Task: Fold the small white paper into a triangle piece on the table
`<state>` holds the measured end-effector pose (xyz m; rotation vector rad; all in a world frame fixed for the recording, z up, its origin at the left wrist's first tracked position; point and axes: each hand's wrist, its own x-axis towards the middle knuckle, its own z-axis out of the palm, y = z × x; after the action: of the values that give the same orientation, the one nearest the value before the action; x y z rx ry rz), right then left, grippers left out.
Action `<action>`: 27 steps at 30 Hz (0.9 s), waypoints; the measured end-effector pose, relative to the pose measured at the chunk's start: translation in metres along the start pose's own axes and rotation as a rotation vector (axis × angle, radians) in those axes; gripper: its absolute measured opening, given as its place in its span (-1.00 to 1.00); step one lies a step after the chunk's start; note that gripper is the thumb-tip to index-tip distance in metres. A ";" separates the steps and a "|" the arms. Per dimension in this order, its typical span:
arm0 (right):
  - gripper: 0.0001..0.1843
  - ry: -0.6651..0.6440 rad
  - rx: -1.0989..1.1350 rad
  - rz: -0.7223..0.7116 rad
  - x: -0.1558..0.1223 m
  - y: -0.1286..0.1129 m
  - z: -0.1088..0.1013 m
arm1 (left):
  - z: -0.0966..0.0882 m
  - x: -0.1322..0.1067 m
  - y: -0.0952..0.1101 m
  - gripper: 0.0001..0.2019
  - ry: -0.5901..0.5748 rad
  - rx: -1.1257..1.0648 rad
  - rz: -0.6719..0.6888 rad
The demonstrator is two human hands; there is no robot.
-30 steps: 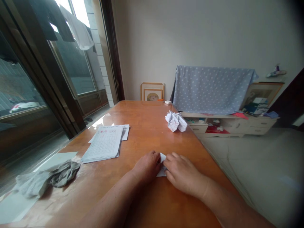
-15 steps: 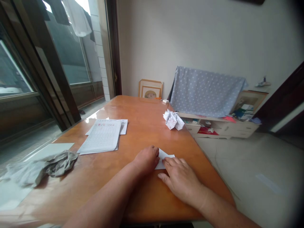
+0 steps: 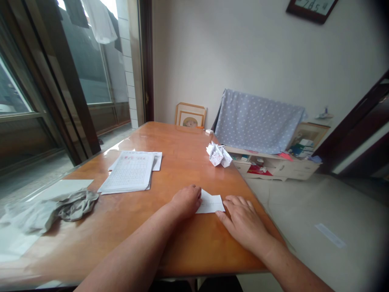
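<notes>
The surface (image 3: 182, 140) is a big, shiny, orange-brown table. A small folded white paper (image 3: 211, 204) lies flat near the front. To the left is a pile of lined papers (image 3: 127, 172). Past that, a crumpled gray cloth (image 3: 71, 207) lies partly on a flat pale sheet (image 3: 62, 188). Farther back sits a bumpy folded paper shape (image 3: 216, 156), and a tiny white block (image 3: 209, 132) sits near the far edge.

The left forearm (image 3: 130, 247) and right forearm (image 3: 299, 271) were bare, broad and rounded, and they narrowed at the wrists. They ended in a thick-backed left hand (image 3: 186, 201) and a right hand (image 3: 243, 223) with short, blunt fingers (image 3: 240, 199). Below the bench (image 3: 182, 138) edge, a dark shape (image 3: 219, 284) was too dim to identify.
</notes>
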<state>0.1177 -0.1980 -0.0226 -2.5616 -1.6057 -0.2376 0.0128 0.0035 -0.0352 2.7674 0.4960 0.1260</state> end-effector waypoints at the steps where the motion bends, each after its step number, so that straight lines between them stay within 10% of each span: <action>1: -0.52 0.018 0.023 -0.019 0.001 -0.002 0.001 | 0.001 0.000 0.000 -0.89 0.000 -0.003 0.002; 27: -0.32 -0.161 -0.050 -0.130 0.021 -0.057 -0.005 | -0.020 -0.001 -0.044 -0.57 -0.105 -0.120 0.042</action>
<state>0.0751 -0.1554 -0.0133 -2.5751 -1.8476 -0.0844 -0.0056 0.0479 -0.0305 2.6517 0.3907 0.0192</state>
